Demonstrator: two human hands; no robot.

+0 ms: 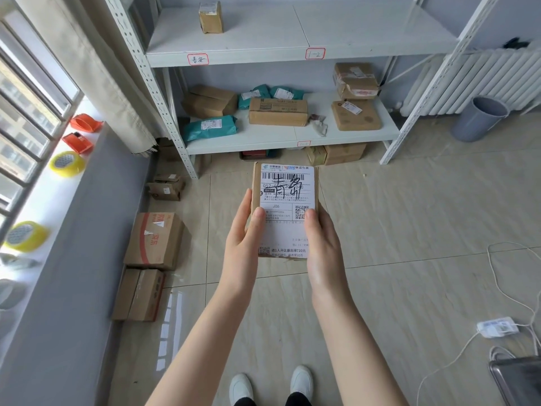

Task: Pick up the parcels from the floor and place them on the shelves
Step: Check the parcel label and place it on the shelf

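A small cardboard parcel with a white shipping label is held in front of me, label up. My left hand grips its left edge and my right hand grips its right edge, thumbs on the label. Beyond it stands a white metal shelf unit. Its lower shelf carries several brown boxes and teal mailer bags. The upper shelf has one small box. On the floor at the left lie three more cardboard parcels.
A windowsill at the left holds yellow tape rolls and orange tape dispensers. A grey bin stands by a white radiator at the right. White cables and a charger lie on the tiled floor at the right. More boxes sit under the shelf.
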